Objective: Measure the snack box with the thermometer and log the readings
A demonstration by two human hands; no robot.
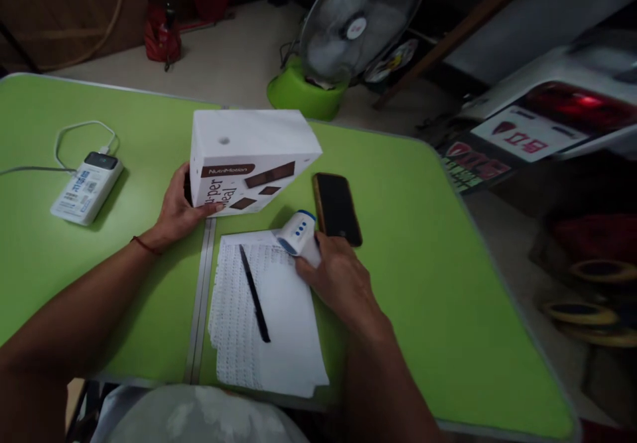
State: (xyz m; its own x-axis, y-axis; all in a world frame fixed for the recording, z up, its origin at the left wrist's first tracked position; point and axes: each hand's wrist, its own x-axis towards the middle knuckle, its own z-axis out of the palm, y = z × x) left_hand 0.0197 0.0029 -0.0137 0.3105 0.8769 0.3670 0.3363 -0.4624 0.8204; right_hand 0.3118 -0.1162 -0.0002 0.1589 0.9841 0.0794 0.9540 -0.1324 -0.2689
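One green table (408, 297) underneath. White box (253, 158) over its middle, left hand (180, 212) gripping its side, thumb on printed face; base contact unclear. Paper sheets (291, 317) lie in front. Phone (336, 204) sits just beyond right hand (344, 276), fingers wrapped round white scanner-like device (299, 231). Black pen (253, 294) rests on sheets, unheld. Both grasps look done; what's left, can't tell.

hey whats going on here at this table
A person's left hand grips a white cardboard box with brown print; the right hand holds a white handheld device with blue trim. A slim black pen lies on white paper sheets, and a black-screened rectangular phone lies nearby on the green tabletop.
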